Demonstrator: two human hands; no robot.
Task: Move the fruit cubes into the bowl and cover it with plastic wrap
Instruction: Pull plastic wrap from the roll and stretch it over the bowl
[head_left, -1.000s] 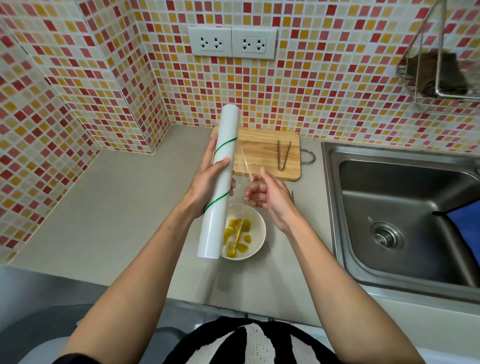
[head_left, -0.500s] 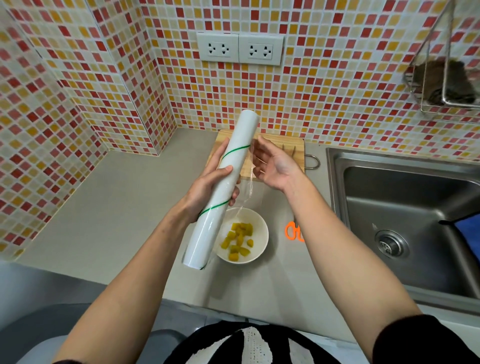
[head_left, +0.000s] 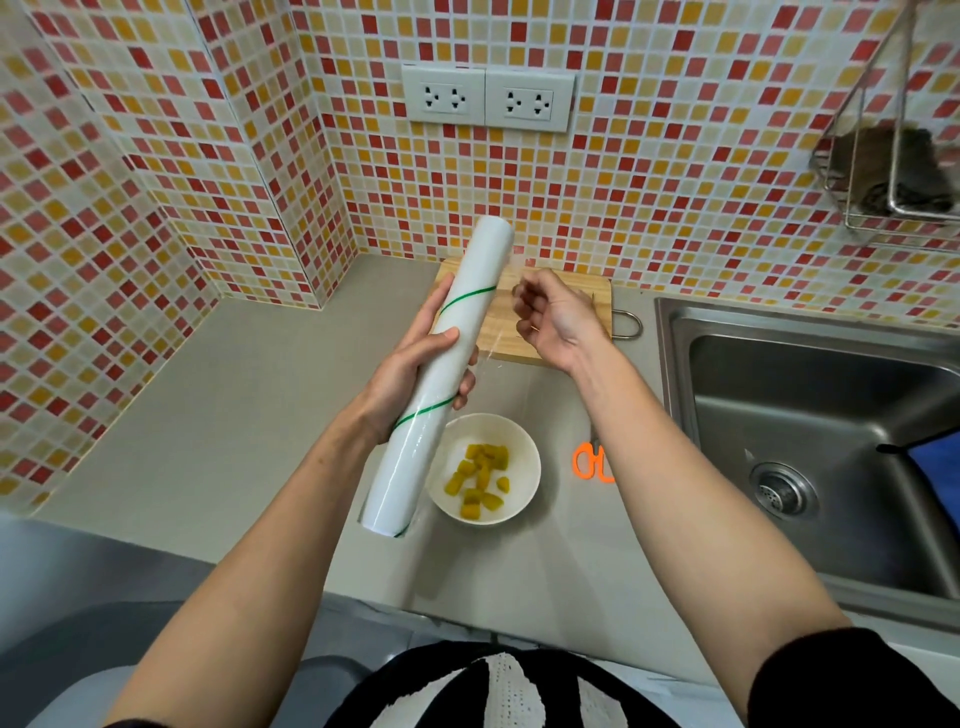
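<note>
A white bowl (head_left: 524, 499) with several yellow fruit cubes (head_left: 480, 480) stands uncovered on the grey counter. Above and left of it my left hand (head_left: 410, 371) grips a long white roll of plastic wrap (head_left: 441, 374) with green stripes, held tilted. My right hand (head_left: 553, 317) is raised beside the roll's upper half, fingers curled on the edge of a thin clear sheet (head_left: 493, 338) pulled a short way off the roll.
A wooden cutting board (head_left: 600, 299) lies at the back against the tiled wall, partly behind my right hand. Orange-handled scissors (head_left: 589, 462) lie right of the bowl. A steel sink (head_left: 810, 441) fills the right side. A wire rack (head_left: 893, 182) hangs upper right.
My right hand rose from over the bowl to the upper part of the roll and took the film's edge. The roll tilted a little. The scissors came into view.
</note>
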